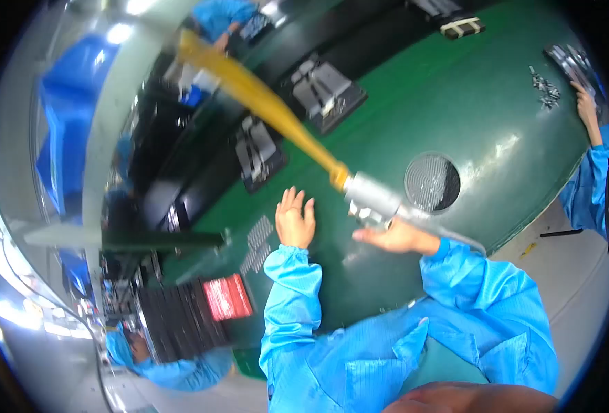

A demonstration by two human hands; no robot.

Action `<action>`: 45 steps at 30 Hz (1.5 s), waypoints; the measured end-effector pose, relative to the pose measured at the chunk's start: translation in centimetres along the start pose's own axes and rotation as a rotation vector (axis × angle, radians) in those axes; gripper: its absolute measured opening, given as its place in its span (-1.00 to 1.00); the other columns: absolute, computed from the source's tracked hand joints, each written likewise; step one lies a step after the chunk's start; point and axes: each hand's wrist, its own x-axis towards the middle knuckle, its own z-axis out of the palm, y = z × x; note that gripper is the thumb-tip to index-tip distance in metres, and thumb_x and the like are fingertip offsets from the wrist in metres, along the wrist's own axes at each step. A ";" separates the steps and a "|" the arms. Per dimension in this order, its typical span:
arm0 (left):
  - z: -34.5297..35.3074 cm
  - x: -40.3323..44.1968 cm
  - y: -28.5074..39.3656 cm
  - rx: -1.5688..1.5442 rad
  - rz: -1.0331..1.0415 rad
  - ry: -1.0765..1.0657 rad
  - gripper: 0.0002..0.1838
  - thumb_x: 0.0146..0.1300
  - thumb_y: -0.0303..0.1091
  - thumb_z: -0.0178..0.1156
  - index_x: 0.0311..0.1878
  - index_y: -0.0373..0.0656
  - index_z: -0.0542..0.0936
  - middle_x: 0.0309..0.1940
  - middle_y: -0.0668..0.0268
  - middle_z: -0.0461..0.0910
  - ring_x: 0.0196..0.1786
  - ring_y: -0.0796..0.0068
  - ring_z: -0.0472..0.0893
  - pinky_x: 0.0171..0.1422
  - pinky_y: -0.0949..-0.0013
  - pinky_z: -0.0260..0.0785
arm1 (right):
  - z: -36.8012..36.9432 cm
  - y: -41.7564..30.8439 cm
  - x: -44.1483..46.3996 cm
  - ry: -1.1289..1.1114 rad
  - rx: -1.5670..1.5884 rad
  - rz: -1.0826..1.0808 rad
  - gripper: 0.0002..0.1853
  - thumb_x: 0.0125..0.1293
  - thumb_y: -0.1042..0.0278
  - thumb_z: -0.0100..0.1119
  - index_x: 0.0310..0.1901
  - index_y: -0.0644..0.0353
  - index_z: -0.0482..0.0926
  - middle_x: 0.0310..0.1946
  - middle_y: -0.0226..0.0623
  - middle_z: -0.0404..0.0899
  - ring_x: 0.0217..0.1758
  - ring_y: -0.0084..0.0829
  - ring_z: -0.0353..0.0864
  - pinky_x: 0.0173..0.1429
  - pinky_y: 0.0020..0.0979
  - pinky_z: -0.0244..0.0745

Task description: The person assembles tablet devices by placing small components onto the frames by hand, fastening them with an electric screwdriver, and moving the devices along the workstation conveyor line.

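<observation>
My left hand [295, 219] is over the green tabletop with its fingers stretched out and apart, holding nothing. My right hand [394, 236] has its fingers extended to the left, just below a silver, cylindrical power tool [373, 196]. The tool hangs from a blurred yellow cord [270, 107] and looks like a hanging electric screwdriver. Whether my right hand touches it I cannot tell. A grey cable [456, 237] trails from the tool past my right wrist. Left of my left hand lie grey sheets of small parts [257, 241].
A round dish of small parts [432, 182] sits on the green table [380, 275]. Black-and-grey assemblies [256, 155] line the dark strip beyond. A red pack [227, 297] and black trays [180, 320] are at lower left. A co-worker's hand [585, 103] holds dark parts at right.
</observation>
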 end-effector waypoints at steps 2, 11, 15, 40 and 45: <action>-0.9 -3.4 2.2 -0.045 0.046 0.103 -0.71 0.18 -0.30 0.21 -0.09 -0.29 0.62 0.07 -0.02 0.51 0.19 -0.01 0.45 0.25 0.07 0.29 | -0.5 -1.3 0.2 -0.042 -0.100 0.104 -0.52 0.02 0.32 0.39 0.01 0.25 0.52 -0.26 -0.21 0.62 -0.17 -0.52 0.55 -0.06 -0.39 0.49; -4.1 -11.2 -7.7 -0.293 -0.288 0.096 -0.74 0.06 -0.44 0.34 -0.15 -0.30 0.65 -0.29 0.17 0.65 -0.34 0.50 0.62 -0.27 0.45 0.44 | -1.1 -0.4 1.0 0.138 -0.070 0.171 -0.62 0.05 0.49 0.34 -0.05 0.27 0.52 -0.66 -0.53 0.43 -0.62 -0.71 0.40 -0.48 -0.58 0.31; -4.6 -9.0 -7.4 -0.350 -0.331 -0.080 -0.56 -0.07 -0.34 0.47 -0.10 -0.30 0.63 -0.25 0.21 0.60 -0.45 0.61 0.52 -0.33 0.47 0.39 | -1.2 0.2 1.4 0.217 -0.112 0.084 -0.60 0.08 0.50 0.33 -0.03 0.36 0.48 -0.69 -0.50 0.42 -0.66 -0.67 0.40 -0.53 -0.59 0.29; -4.6 -7.9 -7.5 -0.938 -0.228 0.209 -0.87 0.13 -0.63 0.26 -0.36 -0.30 0.47 -0.36 0.18 0.63 -0.33 0.53 0.63 -0.19 0.51 0.50 | -0.4 -0.3 1.5 0.240 -0.115 0.095 -0.63 0.10 0.50 0.31 -0.04 0.33 0.48 -0.64 -0.50 0.44 -0.66 -0.67 0.39 -0.54 -0.60 0.31; -4.5 -5.1 -2.2 -1.031 -0.276 0.138 -0.90 0.20 -0.65 0.17 -0.27 -0.31 0.45 -0.37 0.22 0.60 -0.34 0.48 0.65 -0.22 0.49 0.53 | -0.7 0.0 1.6 0.183 -0.058 0.112 -0.67 0.08 0.52 0.30 -0.08 0.26 0.51 -0.63 -0.52 0.43 -0.67 -0.70 0.40 -0.56 -0.58 0.32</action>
